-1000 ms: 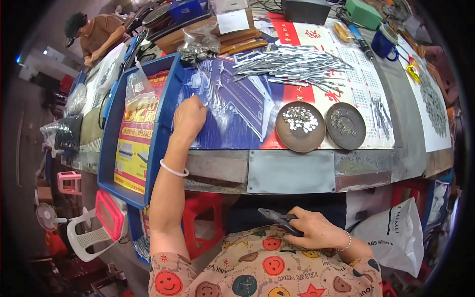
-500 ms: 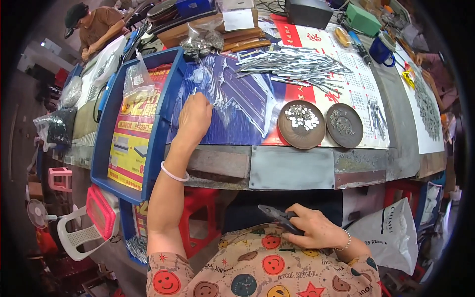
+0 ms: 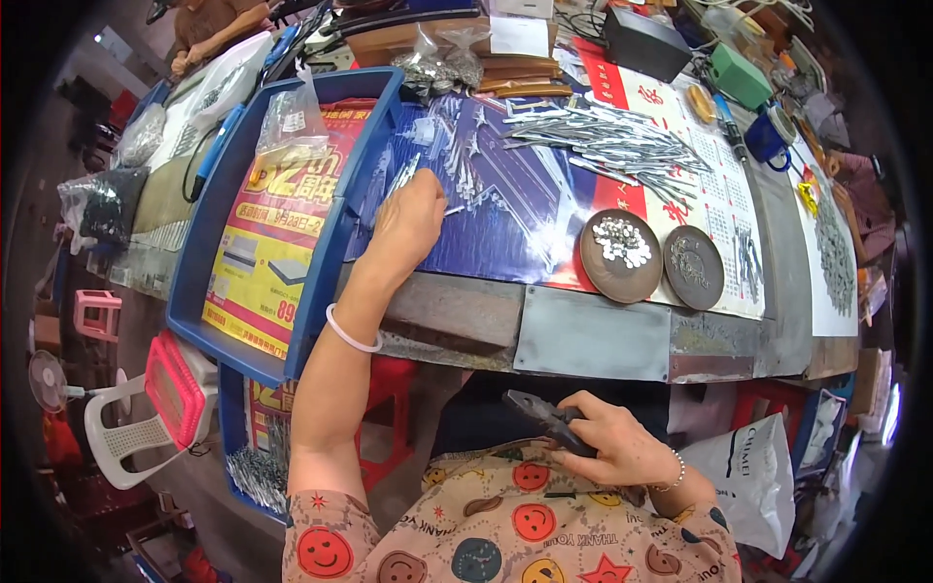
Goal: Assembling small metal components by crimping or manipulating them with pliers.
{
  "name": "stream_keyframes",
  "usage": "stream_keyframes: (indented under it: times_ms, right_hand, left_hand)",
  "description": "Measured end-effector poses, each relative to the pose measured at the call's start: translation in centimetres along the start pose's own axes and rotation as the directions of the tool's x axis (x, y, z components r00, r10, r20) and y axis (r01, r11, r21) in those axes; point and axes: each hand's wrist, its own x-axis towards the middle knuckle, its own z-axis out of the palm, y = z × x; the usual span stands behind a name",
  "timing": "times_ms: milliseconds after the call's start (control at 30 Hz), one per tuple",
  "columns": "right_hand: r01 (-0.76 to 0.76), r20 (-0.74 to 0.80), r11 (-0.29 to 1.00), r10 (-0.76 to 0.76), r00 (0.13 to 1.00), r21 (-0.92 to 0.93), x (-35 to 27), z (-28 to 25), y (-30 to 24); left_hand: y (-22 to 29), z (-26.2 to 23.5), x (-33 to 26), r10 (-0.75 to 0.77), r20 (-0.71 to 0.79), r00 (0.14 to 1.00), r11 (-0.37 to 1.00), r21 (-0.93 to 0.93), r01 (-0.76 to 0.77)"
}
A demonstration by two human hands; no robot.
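My right hand [image 3: 627,445] is wrapped round the dark handles of a pair of pliers [image 3: 533,412], held low in front of my patterned shirt, jaws pointing up and left. My left hand [image 3: 412,220] reaches over the purple printed sheet [image 3: 486,248] with its fingers curled together; whatever they hold, if anything, is mostly hidden. Thin silvery metal strips [image 3: 408,170] show just beyond its fingertips. A big heap of similar metal strips [image 3: 607,141] lies farther right. Two round brown dishes stand near the table edge: one dish [image 3: 603,276] has small white discs, the other dish [image 3: 708,291] small metal bits.
A blue tray [image 3: 340,233] lined with printed paper stands left of my left arm, a plastic bag inside. Below it, another blue tray [image 3: 238,437] holds metal pieces. Farther off are a blue mug [image 3: 768,136], a green box [image 3: 741,76] and a person [image 3: 209,29] at the far left.
My view has shifted, so the table appears moved. My left hand has moved slightly nearer the strips on the purple sheet. My right hand keeps the pliers in nearly the same place.
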Motion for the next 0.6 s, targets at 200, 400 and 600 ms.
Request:
stream_keyframes:
  times_ms: [200, 400, 600]
  right_hand:
    - [-0.005, 0.001, 1.000, 0.005, 1.000, -0.012, 0.1, 0.3, 0.0]
    - [0.015, -0.009, 1.000, -0.015, 1.000, -0.002, 0.3, 0.7, 0.0]
    - [0.093, -0.147, 0.996, -0.093, 0.985, -0.002, 0.2, -0.8, -0.1]
  left_hand:
    - [0.5, -1.0, -1.4, 0.167, -0.014, 0.986, 0.984, -0.057, -0.168]
    - [-0.4, -0.8, -1.7, 0.220, -0.001, 0.975, 0.975, 0.012, -0.220]
    - [5.8, -3.7, -4.3, -0.002, 0.063, 0.998, 0.691, -0.721, 0.047]
